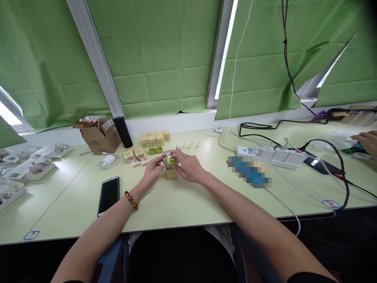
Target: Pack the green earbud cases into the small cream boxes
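Between my fingertips is a small clear container with a shiny green piece (171,160), at the top of a small kraft box (172,175). Whether it sits inside the box or just above it, I cannot tell. My left hand (152,171) pinches its left side, and a beaded bracelet is on that wrist. From the right, my right hand (191,166) grips it with thumb and fingers. Just beyond lie two opened kraft boxes (141,154), a pair of green pieces (155,150) and clear pieces with yellow centres (191,145).
Several closed kraft boxes (155,139) stand at the back. A phone (108,195), a coiled white cable (107,160), a cardboard box (100,137) and a black cylinder (123,132) are left. Rightward are power strips (279,158), tangled cables and another person's hand (368,141).
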`<state>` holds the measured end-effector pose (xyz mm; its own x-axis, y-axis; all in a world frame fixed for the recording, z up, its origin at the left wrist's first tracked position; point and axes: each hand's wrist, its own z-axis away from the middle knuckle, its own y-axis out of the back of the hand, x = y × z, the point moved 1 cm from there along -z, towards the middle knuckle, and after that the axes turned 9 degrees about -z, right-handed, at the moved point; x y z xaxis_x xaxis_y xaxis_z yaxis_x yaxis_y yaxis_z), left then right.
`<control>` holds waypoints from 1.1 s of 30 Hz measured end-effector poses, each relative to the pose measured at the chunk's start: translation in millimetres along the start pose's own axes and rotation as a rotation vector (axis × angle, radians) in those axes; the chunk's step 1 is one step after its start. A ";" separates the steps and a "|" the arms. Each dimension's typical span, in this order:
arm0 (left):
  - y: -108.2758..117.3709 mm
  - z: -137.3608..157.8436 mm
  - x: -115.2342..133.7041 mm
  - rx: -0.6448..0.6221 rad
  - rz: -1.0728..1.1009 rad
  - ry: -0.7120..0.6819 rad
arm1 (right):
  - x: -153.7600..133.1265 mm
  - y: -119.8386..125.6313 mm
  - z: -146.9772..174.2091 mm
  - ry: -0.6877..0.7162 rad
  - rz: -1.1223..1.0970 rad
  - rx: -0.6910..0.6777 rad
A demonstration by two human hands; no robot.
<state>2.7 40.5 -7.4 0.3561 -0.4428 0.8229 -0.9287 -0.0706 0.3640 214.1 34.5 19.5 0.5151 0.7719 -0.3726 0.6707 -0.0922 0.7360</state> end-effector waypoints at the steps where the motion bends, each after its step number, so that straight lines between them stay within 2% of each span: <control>1: 0.1 0.0 -0.8 -0.005 0.009 0.021 | -0.8 0.1 -0.1 0.004 0.022 -0.015; 6: -0.4 1.6 -1.0 -0.014 0.037 0.085 | -3.7 -0.1 0.2 0.015 0.025 -0.058; 12: -1.0 4.1 0.6 -0.035 0.084 0.096 | -0.4 -8.6 1.7 0.027 -0.002 -0.067; 21: -1.5 4.6 3.6 -0.031 0.077 0.097 | 7.3 -25.1 -2.1 -0.112 -0.187 0.108; 27: -0.9 4.5 3.0 -0.034 0.092 0.096 | 12.8 -32.5 -2.0 -0.130 -0.263 0.203; 33: -1.1 4.7 2.8 -0.032 0.106 0.097 | 15.0 -37.6 -4.4 -0.258 -0.345 0.211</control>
<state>4.3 35.0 -7.6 0.2658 -0.3580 0.8951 -0.9585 0.0010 0.2850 194.2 52.4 -11.3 0.3408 0.6012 -0.7228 0.9059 -0.0044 0.4235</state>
